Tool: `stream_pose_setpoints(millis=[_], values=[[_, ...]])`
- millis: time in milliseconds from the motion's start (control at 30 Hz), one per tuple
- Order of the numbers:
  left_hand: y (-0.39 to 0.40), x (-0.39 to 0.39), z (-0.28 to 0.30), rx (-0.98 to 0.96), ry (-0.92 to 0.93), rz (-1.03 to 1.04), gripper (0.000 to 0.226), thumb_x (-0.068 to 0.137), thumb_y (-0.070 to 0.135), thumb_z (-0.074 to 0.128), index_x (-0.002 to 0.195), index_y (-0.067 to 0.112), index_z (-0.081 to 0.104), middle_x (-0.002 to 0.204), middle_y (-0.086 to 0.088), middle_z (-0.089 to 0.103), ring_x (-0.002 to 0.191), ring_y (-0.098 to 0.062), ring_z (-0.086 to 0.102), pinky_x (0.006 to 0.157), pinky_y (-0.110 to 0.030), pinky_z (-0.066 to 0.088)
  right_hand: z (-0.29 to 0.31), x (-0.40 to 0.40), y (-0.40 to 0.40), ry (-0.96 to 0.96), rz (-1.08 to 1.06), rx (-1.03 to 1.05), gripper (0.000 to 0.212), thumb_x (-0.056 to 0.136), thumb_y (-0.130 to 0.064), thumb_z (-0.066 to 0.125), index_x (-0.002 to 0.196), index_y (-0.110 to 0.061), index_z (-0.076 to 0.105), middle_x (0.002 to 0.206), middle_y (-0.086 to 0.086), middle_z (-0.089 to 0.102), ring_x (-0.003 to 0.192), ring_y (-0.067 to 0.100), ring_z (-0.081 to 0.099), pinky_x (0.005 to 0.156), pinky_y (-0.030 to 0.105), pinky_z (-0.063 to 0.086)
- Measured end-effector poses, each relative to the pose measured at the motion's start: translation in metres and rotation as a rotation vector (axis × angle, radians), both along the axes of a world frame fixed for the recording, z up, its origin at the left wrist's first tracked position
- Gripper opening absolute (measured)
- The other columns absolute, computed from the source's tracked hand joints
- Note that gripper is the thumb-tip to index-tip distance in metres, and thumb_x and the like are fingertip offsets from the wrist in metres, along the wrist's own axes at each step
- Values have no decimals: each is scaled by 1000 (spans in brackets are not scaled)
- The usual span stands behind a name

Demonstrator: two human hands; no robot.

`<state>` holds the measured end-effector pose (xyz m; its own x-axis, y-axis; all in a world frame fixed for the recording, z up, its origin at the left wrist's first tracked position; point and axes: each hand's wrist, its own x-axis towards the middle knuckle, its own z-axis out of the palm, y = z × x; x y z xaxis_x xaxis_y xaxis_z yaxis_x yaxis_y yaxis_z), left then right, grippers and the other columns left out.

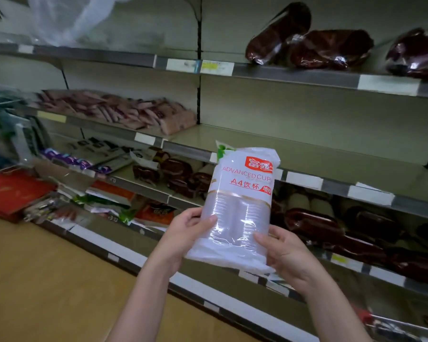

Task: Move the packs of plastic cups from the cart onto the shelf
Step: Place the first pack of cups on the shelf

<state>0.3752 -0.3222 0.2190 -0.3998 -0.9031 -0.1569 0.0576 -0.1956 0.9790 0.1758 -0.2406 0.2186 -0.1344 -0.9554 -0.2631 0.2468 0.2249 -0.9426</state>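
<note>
The person is holding one pack of plastic cups up in front of the shelving, the left hand clasping its lower left edge and the right hand clasping its lower right corner, both closed on the wrapper with the printed end pointing up. It is hanging in the air just in front of the bare middle shelf, touching nothing but the hands, and the cart is out of sight. I would say the carrying step is under way, and the next move is calling for pushing the pack forward over that shelf's front edge and setting it down steadily before letting go.
</note>
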Motion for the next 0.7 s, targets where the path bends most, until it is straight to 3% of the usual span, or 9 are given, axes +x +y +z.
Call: stream_pose_setpoints(millis=[267,367,500,633,700], values=[[-140,-1,14,-84,-40,50,66,62,41,81,119,13,61,107,-8,75,91,-25,74,72,-34,56,14,-6,-147,22,47,-55,51,67,-19,76,114,-6,63,101,13,77,77,22,74,65,30,56],[-204,-9,27,-110,-33,63,56,70,33,78,117,8,61,107,-12,74,87,-24,73,72,-32,56,30,-13,-207,23,60,-71,41,73,-16,73,111,-6,64,101,14,77,72,19,73,64,30,55],[-276,-22,45,-163,-62,64,39,82,24,70,115,4,63,103,-12,74,76,-16,71,66,-23,56,52,-22,-279,11,48,-81,29,82,-6,67,110,0,61,91,14,70,50,12,68,43,20,50],[-337,-32,55,-188,-127,61,79,59,52,79,122,10,58,119,-10,68,103,-26,67,91,-39,52,60,-30,-339,94,-13,-66,24,82,-10,69,103,-2,62,82,7,72,55,11,67,47,21,51],[-371,-40,56,-136,-163,55,79,64,47,81,123,3,52,116,-10,66,95,-22,67,76,-28,55,59,-35,-367,116,-47,-61,20,82,-6,68,102,-4,63,65,-2,71,49,6,63,44,18,46]])
